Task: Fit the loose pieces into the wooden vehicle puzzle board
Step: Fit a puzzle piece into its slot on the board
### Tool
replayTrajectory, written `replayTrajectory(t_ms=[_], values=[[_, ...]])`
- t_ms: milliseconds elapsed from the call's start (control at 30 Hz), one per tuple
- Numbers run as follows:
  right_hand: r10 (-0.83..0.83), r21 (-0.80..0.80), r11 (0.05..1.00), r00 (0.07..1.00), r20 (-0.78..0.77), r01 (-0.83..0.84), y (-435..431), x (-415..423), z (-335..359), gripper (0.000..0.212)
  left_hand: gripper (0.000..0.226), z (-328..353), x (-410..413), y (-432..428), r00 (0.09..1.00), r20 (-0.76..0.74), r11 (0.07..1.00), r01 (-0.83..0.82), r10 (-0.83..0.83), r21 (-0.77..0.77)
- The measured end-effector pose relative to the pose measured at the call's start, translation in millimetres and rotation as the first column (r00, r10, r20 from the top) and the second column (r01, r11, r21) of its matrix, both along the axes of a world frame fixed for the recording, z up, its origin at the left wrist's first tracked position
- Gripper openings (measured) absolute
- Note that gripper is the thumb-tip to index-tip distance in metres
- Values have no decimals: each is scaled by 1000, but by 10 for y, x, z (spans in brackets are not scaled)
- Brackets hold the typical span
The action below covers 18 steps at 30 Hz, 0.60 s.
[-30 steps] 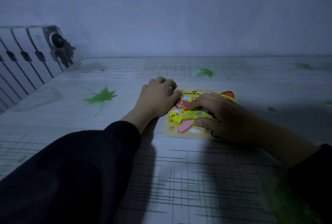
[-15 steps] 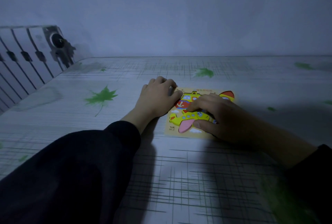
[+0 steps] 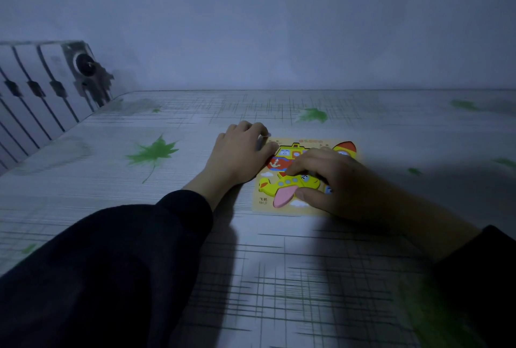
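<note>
The wooden puzzle board lies flat on the table ahead of me. A yellow airplane piece with a pink wing sits in the board's near-left part. Behind it is a red and blue ship piece, and a rocket piece shows at the far right. My left hand rests curled against the board's left edge, thumb on the ship's side. My right hand lies over the board's right half, fingertips and thumb pinching the airplane piece. The board's right side is hidden under that hand.
The table is covered with a pale cloth printed with grid lines and green leaves. A white slatted headboard with a round knob stands at the far left. A plain wall runs along the table's far edge. The scene is dim.
The airplane piece has shifted slightly and now lies lower and flatter in the board under my right fingers. My left hand has stayed in place.
</note>
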State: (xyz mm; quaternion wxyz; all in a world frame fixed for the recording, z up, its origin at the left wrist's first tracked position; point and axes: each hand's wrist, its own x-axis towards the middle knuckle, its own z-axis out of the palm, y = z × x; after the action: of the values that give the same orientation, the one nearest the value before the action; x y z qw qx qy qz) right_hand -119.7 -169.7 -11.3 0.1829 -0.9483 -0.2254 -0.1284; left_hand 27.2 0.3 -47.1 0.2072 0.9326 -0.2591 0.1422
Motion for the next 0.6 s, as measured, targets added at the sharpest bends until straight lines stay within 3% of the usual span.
replayTrajectory(t_ms=[400, 600], values=[[35, 22, 999, 999, 6, -35, -35, -8, -2, 37, 46, 44, -37, -16, 999, -33, 998, -4, 2, -65], [20, 84, 996, 1000, 13, -21, -55, -41, -8, 40, 43, 117, -26, 105, 975, -217, 873, -73, -39, -483]])
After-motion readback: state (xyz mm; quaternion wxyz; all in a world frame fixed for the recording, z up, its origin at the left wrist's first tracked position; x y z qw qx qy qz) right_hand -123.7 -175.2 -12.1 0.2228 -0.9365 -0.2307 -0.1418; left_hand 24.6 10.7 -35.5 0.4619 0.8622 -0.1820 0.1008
